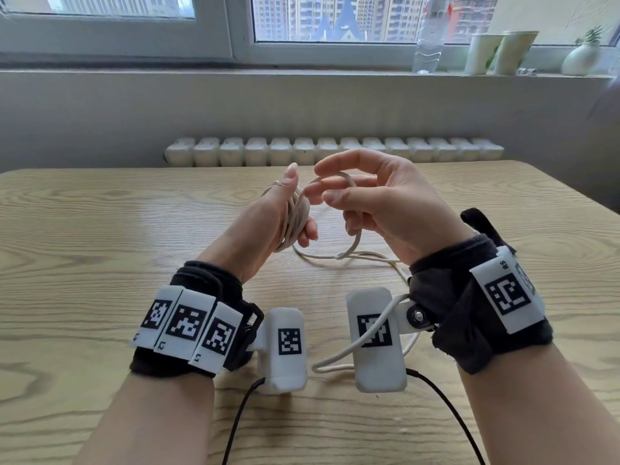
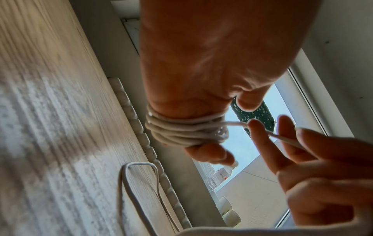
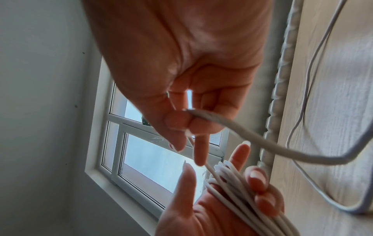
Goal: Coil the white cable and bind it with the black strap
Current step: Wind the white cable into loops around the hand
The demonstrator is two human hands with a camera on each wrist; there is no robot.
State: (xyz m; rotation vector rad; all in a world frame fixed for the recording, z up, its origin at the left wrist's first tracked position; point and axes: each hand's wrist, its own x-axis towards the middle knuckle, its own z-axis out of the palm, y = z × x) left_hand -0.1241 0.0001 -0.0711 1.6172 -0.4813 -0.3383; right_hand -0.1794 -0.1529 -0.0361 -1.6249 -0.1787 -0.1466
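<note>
The white cable [image 1: 297, 213] is wound in several turns around the fingers of my left hand [image 1: 268, 219], held above the wooden table [image 1: 134, 229]. The fingertips curl over the coil [image 3: 242, 191] and the thumb points up. My right hand [image 1: 385, 203] is just to the right and grips the free strand [image 3: 252, 140] in its curled fingers, index finger stretched toward the coil [image 2: 181, 131]. The rest of the cable [image 1: 369, 255] trails loose on the table under my right wrist. A black strip [image 1: 479, 226] shows behind my right wrist; I cannot tell whether it is the strap.
Beyond the table's far edge runs a white radiator [image 1: 335, 151]. A clear bottle [image 1: 427, 45], two paper cups [image 1: 500, 52] and a small vase [image 1: 582, 58] stand on the window sill. Black sensor leads [image 1: 235, 424] hang from both wrist cameras near the table's front.
</note>
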